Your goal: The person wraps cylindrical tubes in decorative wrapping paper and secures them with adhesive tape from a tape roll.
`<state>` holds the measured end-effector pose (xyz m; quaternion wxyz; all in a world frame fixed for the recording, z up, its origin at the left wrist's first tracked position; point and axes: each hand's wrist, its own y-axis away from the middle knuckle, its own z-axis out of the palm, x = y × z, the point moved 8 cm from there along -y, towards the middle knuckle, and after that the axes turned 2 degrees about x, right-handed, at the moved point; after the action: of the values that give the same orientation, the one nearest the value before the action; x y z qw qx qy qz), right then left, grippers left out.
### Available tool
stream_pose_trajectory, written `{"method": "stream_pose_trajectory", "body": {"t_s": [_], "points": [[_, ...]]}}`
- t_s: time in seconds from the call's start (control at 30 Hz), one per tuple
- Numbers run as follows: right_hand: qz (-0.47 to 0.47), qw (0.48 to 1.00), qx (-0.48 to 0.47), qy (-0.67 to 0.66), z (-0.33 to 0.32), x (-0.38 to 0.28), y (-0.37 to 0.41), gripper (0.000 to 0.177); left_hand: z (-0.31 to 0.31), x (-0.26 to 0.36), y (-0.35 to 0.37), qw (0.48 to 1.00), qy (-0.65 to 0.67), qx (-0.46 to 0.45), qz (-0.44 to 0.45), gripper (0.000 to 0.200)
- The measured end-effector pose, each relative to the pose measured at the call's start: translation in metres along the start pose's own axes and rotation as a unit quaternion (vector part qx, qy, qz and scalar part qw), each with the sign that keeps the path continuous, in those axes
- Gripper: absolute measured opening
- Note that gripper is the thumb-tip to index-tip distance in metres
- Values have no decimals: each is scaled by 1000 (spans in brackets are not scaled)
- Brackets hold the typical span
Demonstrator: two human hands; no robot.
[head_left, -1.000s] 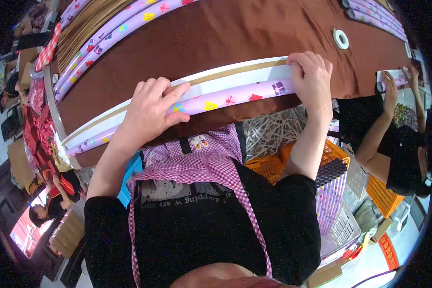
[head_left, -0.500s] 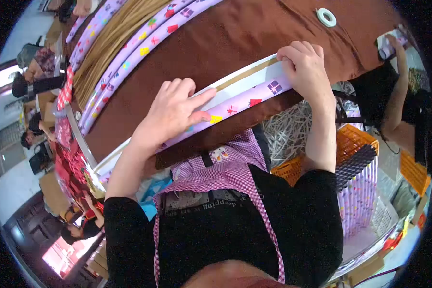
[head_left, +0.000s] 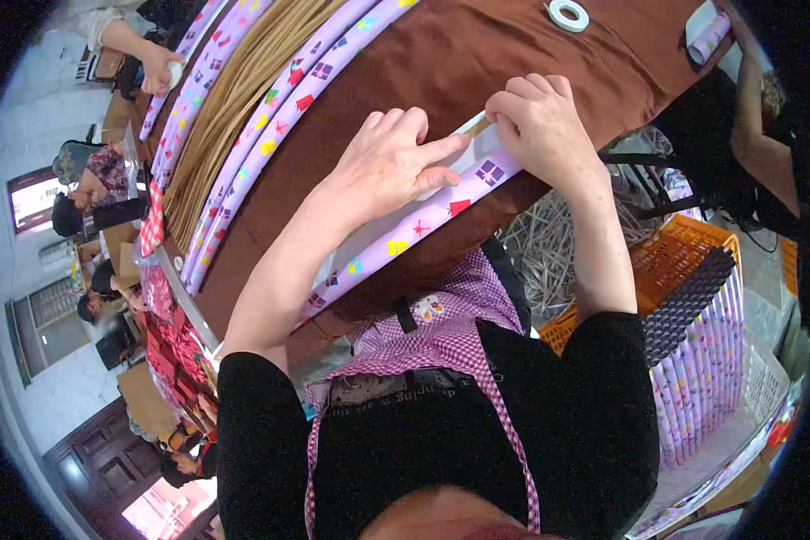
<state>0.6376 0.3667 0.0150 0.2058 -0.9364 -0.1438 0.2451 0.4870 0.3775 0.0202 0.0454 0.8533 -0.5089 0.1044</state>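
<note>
A lilac sheet of wrapping paper (head_left: 414, 225) printed with small gift boxes lies partly rolled along the table's near edge, its white inner side upward. A narrow tan strip (head_left: 479, 129) shows on that white side, mostly hidden by my hands. My left hand (head_left: 387, 166) rests on the paper, index finger stretched along the strip and thumb apart on the printed roll. My right hand (head_left: 544, 126) is closed on the roll's right end, fingers bent over its far edge; the fingertips are partly hidden.
A brown cloth (head_left: 477, 54) covers the table. Long tan strands (head_left: 234, 108) lie between finished lilac rolls (head_left: 288, 117) at left. A white tape roll (head_left: 567, 14) sits at the back. An orange crate (head_left: 684, 243) and upright lilac rolls (head_left: 693, 405) stand right. Co-workers' hands (head_left: 160, 70) are nearby.
My left hand has slid right along the paper, closer to my right hand. Less of the tan strip shows now. The whole view has shifted slightly.
</note>
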Motion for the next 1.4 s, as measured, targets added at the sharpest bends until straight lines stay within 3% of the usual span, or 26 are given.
{"method": "stream_pose_trajectory", "body": {"t_s": [0.33,0.53,0.7,0.9,1.1,1.27,1.33,1.4], "points": [[20,1000,15,-11,-2,3,4,6,2,6,-31,1000,-27,4,15,48],[69,995,43,55,0,4,8,10,7,4,-28,1000,-23,7,1,47],[152,980,103,78,-1,14,13,15,7,4,-27,999,-24,-4,-22,46],[153,972,173,41,-6,16,21,21,7,6,-33,998,-8,-6,-55,44],[172,972,155,41,-5,17,21,21,8,8,-46,998,-31,14,-47,43],[164,973,146,76,0,23,20,22,5,-2,-60,994,-42,93,-38,41],[176,967,124,135,2,32,15,17,-31,-10,-47,984,30,169,-55,39],[200,963,115,140,5,46,20,23,-56,-12,-11,959,-4,281,-17,36]]}}
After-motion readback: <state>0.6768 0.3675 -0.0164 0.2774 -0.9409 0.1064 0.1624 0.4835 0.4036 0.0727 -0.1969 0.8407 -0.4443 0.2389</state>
